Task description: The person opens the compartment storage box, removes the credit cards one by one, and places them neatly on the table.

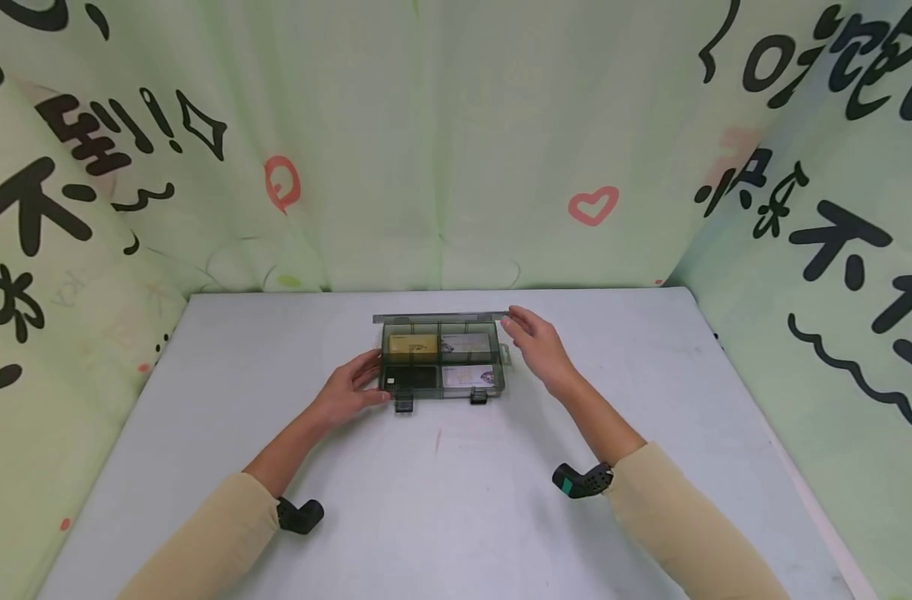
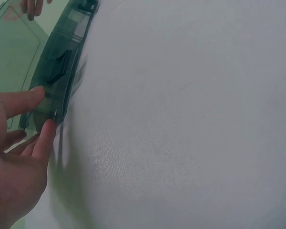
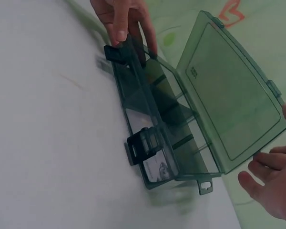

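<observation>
A translucent dark green compartment box [image 1: 441,364] stands on the table with its hinged lid [image 3: 231,90] raised at the back. My left hand [image 1: 351,387] holds the box's left end, thumb at the front corner by a black latch [image 1: 403,404]. My right hand [image 1: 534,342] holds the lid's right corner between thumb and fingers. Inside the compartments lie flat card-like pieces: a gold one [image 1: 413,344], a grey one [image 1: 465,343], a black one [image 1: 413,377] and a whitish one [image 1: 468,377]. A second latch [image 3: 145,144] hangs open at the front right.
The white table [image 1: 441,500] extends around the box. Behind it and at both sides hang pale green curtains [image 1: 441,150] with black lettering and red hearts. Each wrist bears a black device [image 1: 300,517], and both sleeves [image 1: 684,508] are beige.
</observation>
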